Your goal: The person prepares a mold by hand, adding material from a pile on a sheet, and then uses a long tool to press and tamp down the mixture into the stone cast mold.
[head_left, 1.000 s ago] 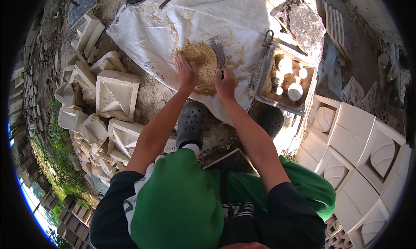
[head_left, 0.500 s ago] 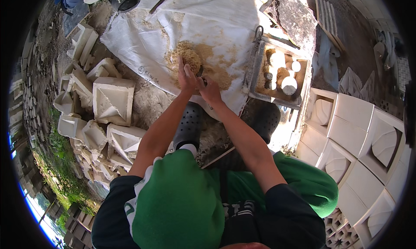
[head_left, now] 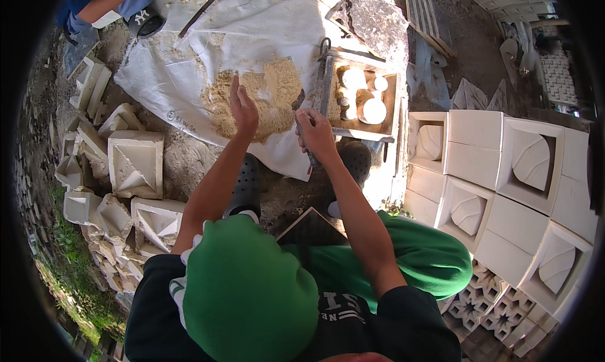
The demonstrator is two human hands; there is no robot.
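My right hand [head_left: 315, 134] grips a trowel by its dark handle [head_left: 309, 149]. The trowel's dark neck [head_left: 299, 100] points away from me, toward a squarish, sand-covered patch that seems to be its blade; coating hides the edges. To its left, my left hand [head_left: 244, 113] is open with fingers stretched out, holding nothing, over the tan sandy mix [head_left: 222, 103]. This mix lies spread on a white cloth sheet [head_left: 170, 66] in front of my feet.
A wooden-framed box [head_left: 384, 137] with round pale containers stands right of the sheet. Broken pale moulded blocks [head_left: 135, 166] pile up at left; stacked cream blocks [head_left: 469, 157] fill the right. At the far left is another person's arm [head_left: 110, 1], near a dark cap [head_left: 146, 23].
My hands have moved apart: the left is now open over the mix, the right is off to its right with the trowel. The whole view has shifted, with the surroundings sliding left.
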